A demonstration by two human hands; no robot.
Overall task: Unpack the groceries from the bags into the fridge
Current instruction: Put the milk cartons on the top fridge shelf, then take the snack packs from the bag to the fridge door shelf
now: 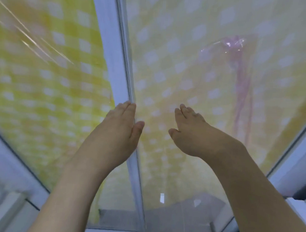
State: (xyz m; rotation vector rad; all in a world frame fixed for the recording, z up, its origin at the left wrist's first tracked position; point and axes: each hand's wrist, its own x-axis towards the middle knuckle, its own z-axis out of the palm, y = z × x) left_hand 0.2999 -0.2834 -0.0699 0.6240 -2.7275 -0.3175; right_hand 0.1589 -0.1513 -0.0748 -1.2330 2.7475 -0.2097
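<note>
I look down on the fridge's glass top, two sliding panes met by a white frame bar (114, 65). My left hand (118, 132) lies flat with straight fingers against that bar, fingertips at its edge. My right hand (192, 131) presses flat on the right pane (186, 47), fingers straight. Neither hand holds anything. Under the left pane (44, 86) shows a yellow-and-white checked bag, blurred. Beneath the right pane the same checked pattern appears paler, with a clear bag tied with pink handles (239, 54).
White fridge rims (293, 176) run along the lower right and the lower left (15, 162). A greyish box shape (204, 204) shows through the glass near the bottom. Glare streaks cross the upper left of the glass.
</note>
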